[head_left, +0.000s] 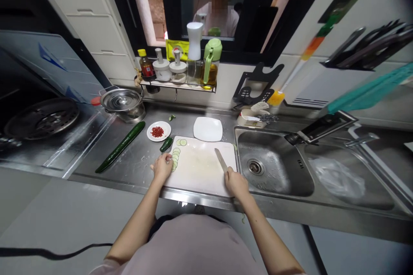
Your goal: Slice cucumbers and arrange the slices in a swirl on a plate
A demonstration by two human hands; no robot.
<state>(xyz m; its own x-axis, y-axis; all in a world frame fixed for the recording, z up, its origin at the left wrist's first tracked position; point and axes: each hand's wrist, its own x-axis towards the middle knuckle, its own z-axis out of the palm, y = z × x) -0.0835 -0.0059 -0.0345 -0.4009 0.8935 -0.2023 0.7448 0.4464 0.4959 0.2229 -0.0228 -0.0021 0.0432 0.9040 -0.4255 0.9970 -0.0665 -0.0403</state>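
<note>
My right hand [237,184] is wrapped round the handle of a knife [221,159], whose blade points away over the right part of a white cutting board [200,176]. My left hand [163,166] is at the board's left edge with its fingers curled in, the fingertips at a row of overlapping cucumber slices [176,154]. Two more slices [181,142] lie at the board's far left corner. Just off that edge rests a short cucumber piece [166,144]. A long whole cucumber [121,147] lies farther left on the steel counter.
Behind the board are a white plate [208,129] and a small dish [167,128] of chopped red pieces. A lidded steel pot [134,114] stands back left. The sink [274,163] adjoins the board's right side. A condiment rack [193,86] hangs under the window.
</note>
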